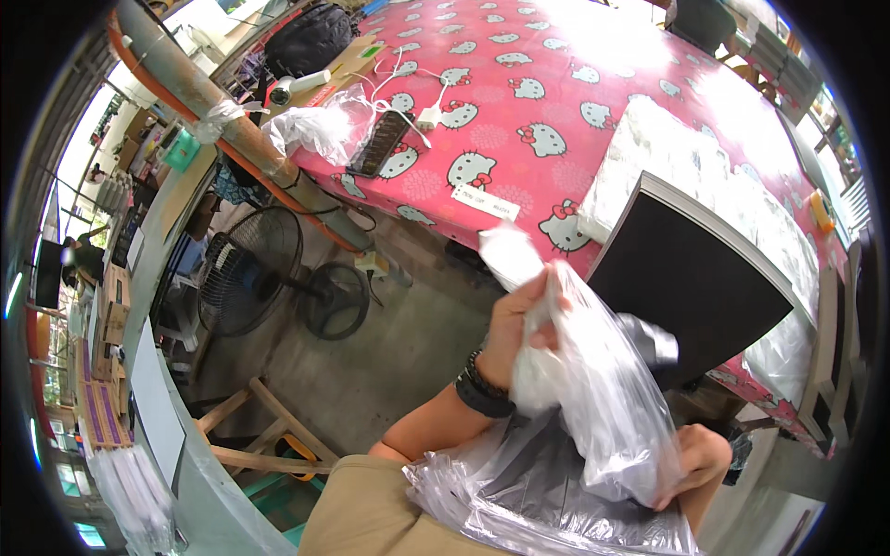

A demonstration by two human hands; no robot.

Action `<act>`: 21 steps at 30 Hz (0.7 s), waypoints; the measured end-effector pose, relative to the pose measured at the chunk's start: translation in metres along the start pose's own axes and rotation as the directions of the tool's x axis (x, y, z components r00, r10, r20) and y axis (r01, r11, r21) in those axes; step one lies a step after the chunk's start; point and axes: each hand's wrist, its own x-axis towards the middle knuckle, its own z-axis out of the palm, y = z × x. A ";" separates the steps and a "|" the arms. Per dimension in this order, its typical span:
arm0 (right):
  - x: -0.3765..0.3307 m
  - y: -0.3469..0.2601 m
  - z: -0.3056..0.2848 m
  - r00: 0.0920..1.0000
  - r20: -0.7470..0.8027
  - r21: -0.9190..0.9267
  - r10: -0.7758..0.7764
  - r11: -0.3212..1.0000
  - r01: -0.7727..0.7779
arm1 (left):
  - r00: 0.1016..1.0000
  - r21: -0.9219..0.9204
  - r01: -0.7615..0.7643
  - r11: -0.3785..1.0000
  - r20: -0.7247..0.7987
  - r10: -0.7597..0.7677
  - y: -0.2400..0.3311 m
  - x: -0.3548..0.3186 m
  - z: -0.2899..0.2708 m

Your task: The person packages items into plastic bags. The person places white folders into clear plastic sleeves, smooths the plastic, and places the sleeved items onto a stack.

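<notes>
My left hand [513, 338], with a dark bracelet and a black band at its wrist, is closed on the gathered upper part of a clear plastic bag [607, 389]. The bag hangs crumpled and slightly blurred over my lap. Lower down, my right hand [697, 461] has its fingers curled on the bag's lower right side. More clear plastic [482, 500] lies in folds across my lap, with something greyish beneath it that I cannot make out. Just beyond my hands, a black panel [691, 278] with a pale grey edge rests tilted against the table.
A pink patterned cloth covers the table [505, 111]. On it are a plastic-wrapped white stack [640, 153], a phone [382, 144], a white cable and a crumpled bag [320, 125]. A floor fan [248, 271] stands left of a pole [269, 162], near a wooden stool frame [264, 431].
</notes>
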 end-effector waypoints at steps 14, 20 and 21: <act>-0.122 0.023 -0.002 0.032 -0.949 -0.227 -0.314 0.751 0.619 | 0.970 0.780 0.230 0.582 -0.138 -0.200 0.023 -0.018 -0.023; -0.114 0.053 0.019 -0.010 -0.988 -0.156 -0.156 0.980 0.124 | 0.952 0.968 -0.087 0.237 0.151 -0.266 0.004 -0.005 -0.017; -0.107 0.051 0.021 0.079 -0.987 -0.134 -0.142 0.986 0.100 | 0.939 0.955 -0.207 0.210 0.255 -0.233 -0.004 -0.002 -0.016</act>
